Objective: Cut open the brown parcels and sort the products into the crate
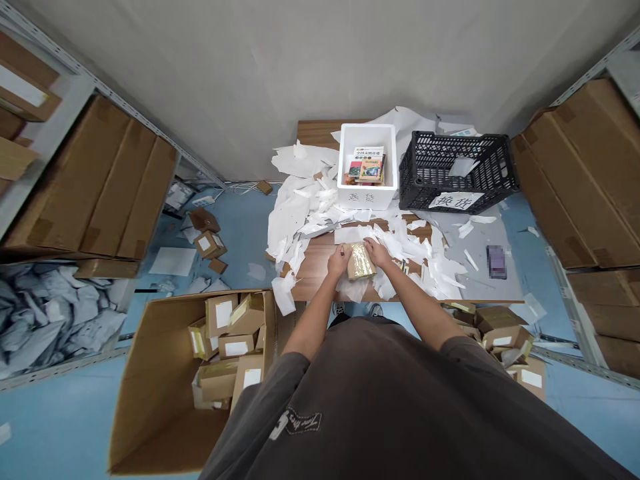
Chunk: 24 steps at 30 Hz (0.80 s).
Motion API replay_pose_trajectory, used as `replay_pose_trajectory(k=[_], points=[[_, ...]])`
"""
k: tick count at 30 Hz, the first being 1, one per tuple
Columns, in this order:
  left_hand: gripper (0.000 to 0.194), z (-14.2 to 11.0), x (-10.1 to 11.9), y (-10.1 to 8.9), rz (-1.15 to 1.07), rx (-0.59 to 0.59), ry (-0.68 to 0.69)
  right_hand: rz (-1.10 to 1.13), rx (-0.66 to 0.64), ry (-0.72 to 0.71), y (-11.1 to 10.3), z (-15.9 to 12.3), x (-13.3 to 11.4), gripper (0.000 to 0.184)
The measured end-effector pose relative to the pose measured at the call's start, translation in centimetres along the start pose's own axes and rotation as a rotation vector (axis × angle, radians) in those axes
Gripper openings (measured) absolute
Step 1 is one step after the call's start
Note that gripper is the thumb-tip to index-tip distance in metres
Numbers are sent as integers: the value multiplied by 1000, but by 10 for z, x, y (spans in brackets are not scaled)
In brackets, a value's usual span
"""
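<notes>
At the near edge of a wooden table (315,261), looking down past a dark shirt (380,400): much hidden. Fingertips of both hands hard to make out against a small taped box (361,261); underside out of sight, upper face partly lost in the glare of glossy tape. Tabletop mostly buried under torn white paper (290,207). Shoes (375,310) only just showing below the table edge, cut off by the shirt. Small purplish item (497,261) toward the right end, blurred into blocks, impossible to identify. Writing on the front of a white bin (367,199) faint; books (371,168) inside overlapping, lower ones covered. Just beside, to the right, a black crate (415,183) with a handwritten label, inside seen partly through lattice. Loose cartons (503,320) at lower right, partly blocked by table edge and sleeve. At lower left, a large open carton (165,387), with small boxes (220,313) inside, some overlapped by others. Taped box directly between both hands, touching each, low over the tabletop; cannot tell if resting or slightly raised. Left hand (339,260) curled mostly closed, gripping the box's left side. Right hand (379,253) partly bent, holding the upper right corner.
</notes>
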<state>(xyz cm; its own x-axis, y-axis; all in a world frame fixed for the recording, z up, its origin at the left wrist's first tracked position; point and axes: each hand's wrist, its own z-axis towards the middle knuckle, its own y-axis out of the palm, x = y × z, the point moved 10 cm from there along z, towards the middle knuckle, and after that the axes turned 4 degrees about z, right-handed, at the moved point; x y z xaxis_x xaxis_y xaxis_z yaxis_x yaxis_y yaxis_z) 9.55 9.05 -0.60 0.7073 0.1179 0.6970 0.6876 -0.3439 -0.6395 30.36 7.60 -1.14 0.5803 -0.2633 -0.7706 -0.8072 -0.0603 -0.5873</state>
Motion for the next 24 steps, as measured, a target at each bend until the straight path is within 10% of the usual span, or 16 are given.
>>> replay_pose_trajectory(k=[5,12,20,24], points=[[72,-25,-18,-9,-62,69,38,85,18,-9,-3,-45,21,68],[105,-81,-20,31,-129,-184,296,137,-181,-117,28,-115,23,92],[64,-21,4,-11,-86,20,153,13,-57,-85,-24,-46,5,60],[71,1,-5,19,-101,-65,73,-4,-13,10,-3,-14,20,68]])
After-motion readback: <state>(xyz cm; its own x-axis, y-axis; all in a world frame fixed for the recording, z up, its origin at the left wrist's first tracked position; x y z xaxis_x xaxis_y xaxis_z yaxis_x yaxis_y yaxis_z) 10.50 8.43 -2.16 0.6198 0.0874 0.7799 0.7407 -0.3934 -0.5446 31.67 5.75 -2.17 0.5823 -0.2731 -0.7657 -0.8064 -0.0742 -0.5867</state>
